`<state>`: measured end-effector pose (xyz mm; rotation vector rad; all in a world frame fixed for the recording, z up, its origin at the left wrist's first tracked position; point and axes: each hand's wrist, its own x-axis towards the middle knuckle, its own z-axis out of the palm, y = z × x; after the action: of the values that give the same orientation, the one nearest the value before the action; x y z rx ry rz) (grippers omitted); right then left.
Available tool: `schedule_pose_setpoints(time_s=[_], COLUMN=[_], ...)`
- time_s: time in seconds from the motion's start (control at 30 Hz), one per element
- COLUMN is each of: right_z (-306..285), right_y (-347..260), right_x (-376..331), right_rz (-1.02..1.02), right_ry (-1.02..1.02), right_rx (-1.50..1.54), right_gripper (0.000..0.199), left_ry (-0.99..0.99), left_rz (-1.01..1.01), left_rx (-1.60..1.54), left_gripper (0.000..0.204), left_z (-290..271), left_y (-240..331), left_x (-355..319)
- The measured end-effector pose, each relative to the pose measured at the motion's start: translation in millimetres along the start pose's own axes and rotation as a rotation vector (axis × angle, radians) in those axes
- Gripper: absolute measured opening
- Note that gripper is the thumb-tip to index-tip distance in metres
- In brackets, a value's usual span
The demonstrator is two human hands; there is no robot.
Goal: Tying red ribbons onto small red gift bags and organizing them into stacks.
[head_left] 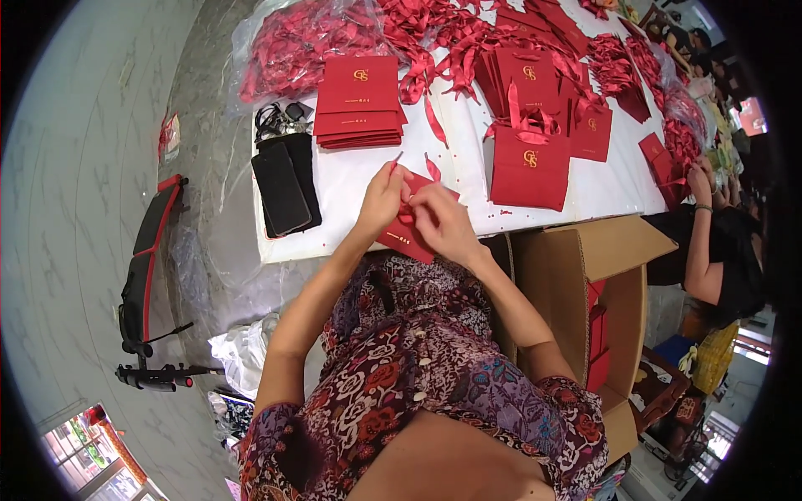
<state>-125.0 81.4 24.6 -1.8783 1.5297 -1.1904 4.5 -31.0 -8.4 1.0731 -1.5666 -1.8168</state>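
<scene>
**A:** White tabletop (359, 179) fills the upper middle of our view, strewn with red ribbons (434, 33) and stacks of flat red paper bags (359, 100). A dark phone (281, 190) lies at its left edge, and an open cardboard box (585, 275) stands just beside the table on our right.

**B:** Where are our hands?

**A:** Both meet at the near table edge over one red bag (408, 238). Our left hand (380, 200) pinches its upper corner, fingers pressed together, with a thin ribbon end (398, 158) sticking up above them. Our right hand (443, 224) rests on the bag, fingers curled tight on it.

**B:** Which step is this?

**A:** We judge that a ribbon is being fitted to the bag. The next move likely calls for a fine pull, holding the bag steady.

**B:** Anything unclear?

**A:** Our fingers hide the spot where ribbon meets bag, so we cannot tell whether it is threaded. Another person's arm (710, 250) sits at the far right, partly cut off. What fills the box is mostly hidden.
</scene>
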Motion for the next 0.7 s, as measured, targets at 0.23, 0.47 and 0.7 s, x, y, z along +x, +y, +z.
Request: schedule_pose_setpoints(time_s=[0.23, 0.47, 0.7], right_z=[15.0, 5.8, -9.4], right_y=[27.5, 36.7, 40.1], right_x=[21.0, 21.0, 15.0], right_rz=[0.385, 0.362, 0.423], right_ry=[0.347, 0.339, 0.235], right_rx=[0.415, 0.572, 0.341], right_gripper=[0.015, 0.017, 0.017], left_ry=[-0.033, 0.134, 0.244], left_rz=[0.261, 0.641, 0.382], left_rx=[0.296, 0.726, 0.809], left_gripper=[0.029, 0.031, 0.06], left_z=[28.5, 8.6, -0.4], left_y=[5.7, 2.0, -13.7], left_x=[-20.1, -29.7, -40.7])
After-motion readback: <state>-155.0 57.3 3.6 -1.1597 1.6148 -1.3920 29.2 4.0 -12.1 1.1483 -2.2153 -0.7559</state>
